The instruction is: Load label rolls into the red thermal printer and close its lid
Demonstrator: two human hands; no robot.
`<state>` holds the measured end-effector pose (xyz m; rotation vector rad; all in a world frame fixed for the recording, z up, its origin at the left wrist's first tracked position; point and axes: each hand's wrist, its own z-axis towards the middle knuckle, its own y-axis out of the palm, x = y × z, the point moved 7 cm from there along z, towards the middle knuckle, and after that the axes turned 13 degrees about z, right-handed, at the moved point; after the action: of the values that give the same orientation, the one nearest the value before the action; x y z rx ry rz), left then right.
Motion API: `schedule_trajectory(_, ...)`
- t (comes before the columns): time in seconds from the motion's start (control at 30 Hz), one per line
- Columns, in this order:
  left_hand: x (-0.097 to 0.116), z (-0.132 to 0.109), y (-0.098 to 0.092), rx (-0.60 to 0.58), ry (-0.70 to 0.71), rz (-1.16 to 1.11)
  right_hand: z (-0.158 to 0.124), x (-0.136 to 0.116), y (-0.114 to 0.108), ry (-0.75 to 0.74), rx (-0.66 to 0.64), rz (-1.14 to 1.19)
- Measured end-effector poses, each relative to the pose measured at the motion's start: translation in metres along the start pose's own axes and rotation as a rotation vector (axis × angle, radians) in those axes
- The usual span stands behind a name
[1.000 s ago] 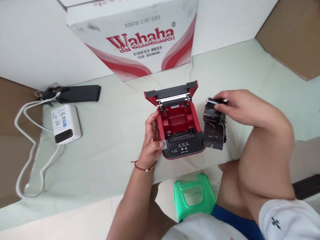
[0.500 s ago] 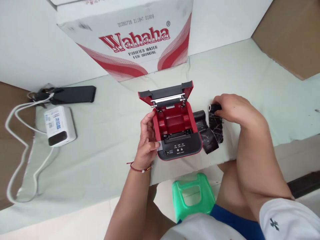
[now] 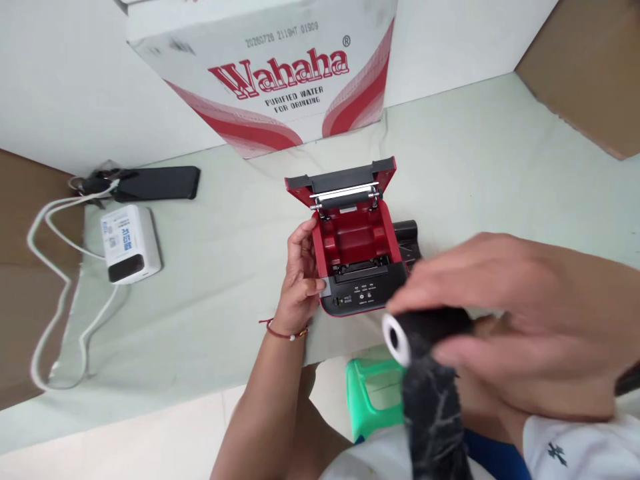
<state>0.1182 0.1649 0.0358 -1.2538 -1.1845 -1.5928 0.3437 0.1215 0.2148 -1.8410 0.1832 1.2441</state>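
A small red and black printer (image 3: pixel 357 250) sits on the pale green cloth with its lid up and its red paper bay empty. My left hand (image 3: pixel 301 270) grips the printer's left side, fingers curled around its edge. My right hand (image 3: pixel 505 313) is raised close to the camera, closed around a black ribbon roll (image 3: pixel 425 333) with a white core. A crinkled black strip hangs down from that roll. A second black roll (image 3: pixel 407 235) lies on the cloth just right of the printer.
A Wahaha water carton (image 3: pixel 280 73) stands behind the printer. At the left lie a black phone (image 3: pixel 157 183), a white charger box (image 3: pixel 131 243) and its white cable (image 3: pixel 50 293). A green plastic stool (image 3: pixel 370 393) is below the table edge.
My right hand has lifted the ribbon roll off the cloth beside the printer and brought it towards the camera, trailing black film. The left hand stays on the printer.
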Motion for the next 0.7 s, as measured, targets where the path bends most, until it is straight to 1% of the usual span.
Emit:
schedule_trajectory(0.03, 0.000, 0.000, 0.000, -0.004, 0.002, -0.002, 0.018, 0.003, 0.009, 0.002, -0.071, 0.106)
schedule_trajectory(0.07, 0.001, 0.000, 0.001, -0.007, 0.006, -0.001, 0.035, 0.007, 0.013, 0.024, -0.051, 0.114)
schedule_trajectory(0.13, 0.001, 0.000, 0.001, -0.011, 0.015, 0.013, 0.060, 0.020, 0.018, 0.130, 0.017, 0.081)
schedule_trajectory(0.2, 0.002, 0.000, 0.001, -0.017, 0.014, 0.025, 0.072, 0.031, 0.023, 0.223, 0.080, 0.011)
schedule_trajectory(0.33, 0.002, 0.001, 0.001, -0.016, -0.010, 0.010, 0.080, 0.038, 0.031, 0.295, 0.130, -0.148)
schedule_trajectory(0.53, 0.005, 0.002, 0.003, -0.025, 0.036, 0.030, 0.089, 0.043, 0.036, 0.371, 0.156, -0.325)
schedule_trajectory(0.6, 0.003, 0.003, 0.003, -0.036, 0.030, 0.018, 0.092, 0.043, 0.036, 0.382, 0.149, -0.369)
schedule_trajectory(0.7, 0.001, 0.002, 0.003, -0.049, 0.022, 0.022, 0.094, 0.043, 0.036, 0.395, 0.103, -0.417)
